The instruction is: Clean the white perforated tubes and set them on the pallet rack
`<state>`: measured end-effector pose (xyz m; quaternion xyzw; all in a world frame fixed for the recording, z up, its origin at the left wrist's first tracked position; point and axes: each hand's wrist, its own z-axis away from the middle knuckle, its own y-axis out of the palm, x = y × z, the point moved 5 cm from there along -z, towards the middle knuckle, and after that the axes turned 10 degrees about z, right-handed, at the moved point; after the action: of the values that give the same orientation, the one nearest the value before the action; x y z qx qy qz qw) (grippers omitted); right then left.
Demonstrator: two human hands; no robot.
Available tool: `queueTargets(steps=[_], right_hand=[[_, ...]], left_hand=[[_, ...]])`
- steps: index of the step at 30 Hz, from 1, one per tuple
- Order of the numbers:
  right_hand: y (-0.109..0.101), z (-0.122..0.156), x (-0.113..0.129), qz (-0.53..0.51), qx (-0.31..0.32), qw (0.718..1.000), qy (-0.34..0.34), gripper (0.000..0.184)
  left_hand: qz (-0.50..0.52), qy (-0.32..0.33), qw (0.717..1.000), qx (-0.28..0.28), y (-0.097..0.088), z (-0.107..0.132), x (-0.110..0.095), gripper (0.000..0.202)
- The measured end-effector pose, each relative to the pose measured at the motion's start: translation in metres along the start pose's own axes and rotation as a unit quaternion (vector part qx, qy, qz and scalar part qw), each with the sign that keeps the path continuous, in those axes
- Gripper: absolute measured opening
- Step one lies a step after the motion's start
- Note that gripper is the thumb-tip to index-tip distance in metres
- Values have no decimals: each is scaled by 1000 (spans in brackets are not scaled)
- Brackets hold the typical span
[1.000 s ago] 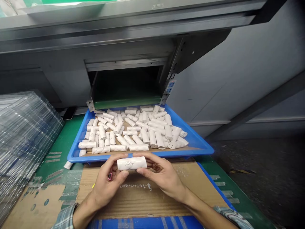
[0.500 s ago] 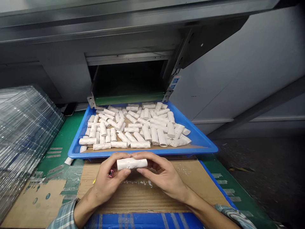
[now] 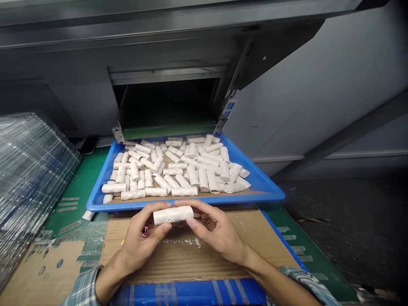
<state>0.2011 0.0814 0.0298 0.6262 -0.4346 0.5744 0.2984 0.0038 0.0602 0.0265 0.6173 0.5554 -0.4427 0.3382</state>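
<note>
Between both my hands is a white paper-wrapped roll, held level just in front of the tray's near rim. My left hand grips its left end between thumb and fingers; a small pink item shows in the palm of that hand. On the other end, my right hand has its thumb against the front and its fingers behind. Dark creases or marks run along the roll's lower side. Many similar white rolls lie jumbled in the blue tray beyond my hands.
Under my hands lies a cardboard sheet with handwriting. A stack of clear plastic trays stands at left. Behind the blue tray, a conveyor belt end opens below a metal housing. A power socket strip is mounted beside it.
The view has shifted slightly, so everything sits a little further left. My right thumb has moved up onto the front of the roll's right end. Both hands still hold the roll.
</note>
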Motion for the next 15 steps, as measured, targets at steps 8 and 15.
queueTargets(steps=[8,15], right_hand=[[0,-3,6,-26,0,1000,17,39],[0,-3,8,-16,-1,1000,19,40]], left_hand=[[55,-34,998,22,5,1,1,31],[36,-44,998,20,3,2,4,32]])
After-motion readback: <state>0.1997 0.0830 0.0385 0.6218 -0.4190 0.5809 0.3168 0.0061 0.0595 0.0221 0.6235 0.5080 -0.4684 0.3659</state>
